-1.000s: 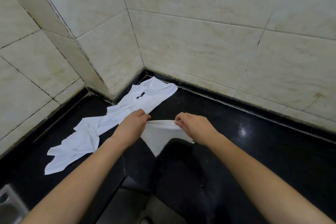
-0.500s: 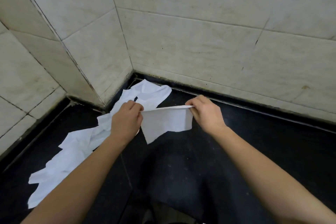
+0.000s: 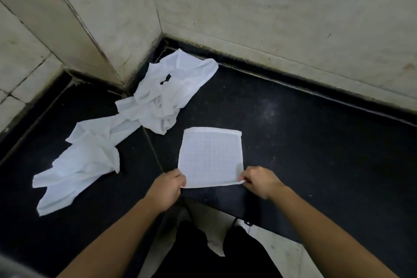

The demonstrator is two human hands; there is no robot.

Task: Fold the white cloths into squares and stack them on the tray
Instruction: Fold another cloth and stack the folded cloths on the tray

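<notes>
**Cloth flat on counter, a hand pinching each near corner**

1. Trousers (image 3: 203, 253): dark, at 6 o'clock, lowest in the view. A strip of pale floor (image 3: 286, 255) shows beside them at 5 o'clock.
2. Left hand (image 3: 168, 187): fingers curled, pinching the cloth's near-left corner.
3. Right hand (image 3: 259, 181): fingers curled, pinching the near-right corner. A bit of hem pokes out between the fingers. The hands are apart, with the cloth's whole width between them.
4. Cloth (image 3: 211, 157): white with a faint grid weave, roughly square. It lies flat on the counter and runs from the hands toward 12 o'clock. The near edge is taut between the two hands, and a hem band runs along the far edge.
5. Counter (image 3: 316, 142): black, speckled and glossy. Its front edge passes just behind the wrists.
6. Heap (image 3: 126, 124): crumpled white cloths at 10 o'clock from the flat cloth. It trails from the wall corner down toward 8 o'clock. Its nearest fold is near the flat cloth's far-left corner, not touching it.
7. Wall (image 3: 270, 18): pale stained tiles at 12 o'clock. A jutting corner stands at 10 to 11 o'clock.

Change from half a second ago: the cloth then hung in the air, stretched by its top edge between raised hands. It is now down on the counter, with the hands at its near edge. The heap keeps its shape.
</notes>
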